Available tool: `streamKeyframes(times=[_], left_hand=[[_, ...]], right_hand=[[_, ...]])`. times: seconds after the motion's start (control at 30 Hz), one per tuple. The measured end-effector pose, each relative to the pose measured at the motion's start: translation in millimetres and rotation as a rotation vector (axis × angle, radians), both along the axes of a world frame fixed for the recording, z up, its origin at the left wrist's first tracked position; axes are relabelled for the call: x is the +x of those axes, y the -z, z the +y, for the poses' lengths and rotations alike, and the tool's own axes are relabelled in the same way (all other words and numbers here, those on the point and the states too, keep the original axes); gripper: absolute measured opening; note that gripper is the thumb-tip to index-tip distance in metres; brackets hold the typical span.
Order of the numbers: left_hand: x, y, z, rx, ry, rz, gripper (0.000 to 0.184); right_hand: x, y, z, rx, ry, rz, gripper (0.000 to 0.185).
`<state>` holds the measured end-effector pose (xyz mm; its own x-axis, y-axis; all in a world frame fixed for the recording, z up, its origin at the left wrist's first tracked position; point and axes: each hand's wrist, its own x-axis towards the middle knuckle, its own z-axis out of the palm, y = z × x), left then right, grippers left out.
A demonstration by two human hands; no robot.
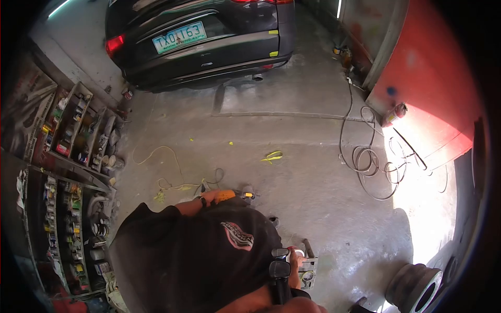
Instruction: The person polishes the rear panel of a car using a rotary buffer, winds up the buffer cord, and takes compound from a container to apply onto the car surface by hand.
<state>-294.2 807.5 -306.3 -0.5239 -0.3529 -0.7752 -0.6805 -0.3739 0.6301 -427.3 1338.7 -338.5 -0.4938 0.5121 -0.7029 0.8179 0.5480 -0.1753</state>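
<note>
My left hand (210,197), with a dark band at the wrist, reaches out past my black shirt (198,245). It is closed on an orange power tool (225,195) close to the floor; its exact kind is unclear. A dark part with a small yellow piece (249,195) lies just beyond. My right hand (296,259) is low on the right, its fingers bent beside a round white-and-red thing (298,251) at a small metal-looking stand (309,268). What those fingers hold is partly hidden.
A dark car (209,68) stands ahead, with yellow tape on its rear corner. Shelves (73,141) of cans line the left. A looped hose (365,161) and a cord (162,148) lie on the floor, with a yellow strip (272,156). A wheel rim (412,287) stands lower right.
</note>
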Motion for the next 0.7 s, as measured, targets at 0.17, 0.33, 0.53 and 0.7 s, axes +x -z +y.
streamKeyframes(times=[0.17, 0.33, 0.53, 0.7], left_hand=[[-20.8, -76.1, 28.0, -0.192, 0.145, -0.013, 0.041], [-0.8, 76.3, -13.9, -0.266, 0.194, -0.286, 0.047], [-6.7, 63.8, 9.3, -0.150, -0.016, -0.112, 0.039], [-4.8, 26.7, 16.1, -0.176, 0.137, -0.114, 0.037]], right_hand=[[2.7, 3.8, 4.7, 0.004, 0.078, 0.040, 0.119], [-9.9, -10.4, 2.4, 0.001, 0.128, 0.074, 0.117], [-26.3, -10.5, 7.7, 0.035, 0.015, 0.076, 0.118], [-27.4, -3.9, 20.7, 0.060, -0.057, 0.043, 0.123]])
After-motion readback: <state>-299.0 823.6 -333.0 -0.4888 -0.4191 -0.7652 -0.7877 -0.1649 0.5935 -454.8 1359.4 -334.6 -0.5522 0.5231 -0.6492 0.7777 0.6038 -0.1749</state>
